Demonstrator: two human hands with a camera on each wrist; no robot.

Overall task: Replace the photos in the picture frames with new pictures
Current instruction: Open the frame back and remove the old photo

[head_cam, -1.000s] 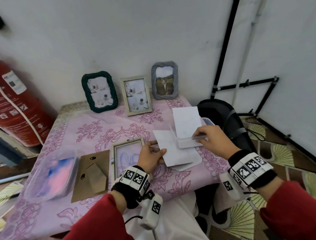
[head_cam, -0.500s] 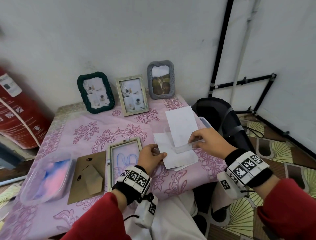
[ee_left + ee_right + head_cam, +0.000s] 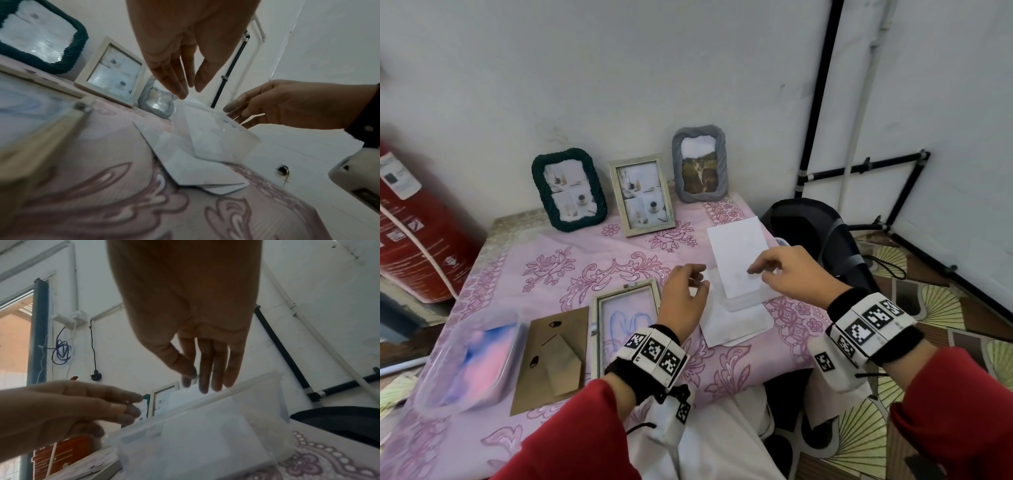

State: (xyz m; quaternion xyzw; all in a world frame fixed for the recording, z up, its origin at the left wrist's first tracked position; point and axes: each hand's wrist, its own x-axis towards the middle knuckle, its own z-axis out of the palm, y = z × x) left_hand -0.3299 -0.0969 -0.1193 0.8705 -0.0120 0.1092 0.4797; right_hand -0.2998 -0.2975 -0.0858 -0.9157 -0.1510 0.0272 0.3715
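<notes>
At frame centre-right, the right hand (image 3: 787, 274) pinches one white photo (image 3: 738, 257) standing in a clear box (image 3: 744, 301); the left hand (image 3: 683, 298) hovers loosely open, holding nothing. Three framed pictures stand upper centre, a fourth frame (image 3: 625, 322) lies flat. Only the right wrist view shows the thumb (image 3: 179, 361) meeting the forefinger.

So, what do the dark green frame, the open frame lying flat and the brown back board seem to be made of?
Dark green frame: looks like twisted cord or yarn, matte, with rope-like ridges. Open frame: probably painted wood, pale and worn-looking along its rails. Back board: seems brown fibreboard or card, matte, flat, with a folding stand.
</notes>
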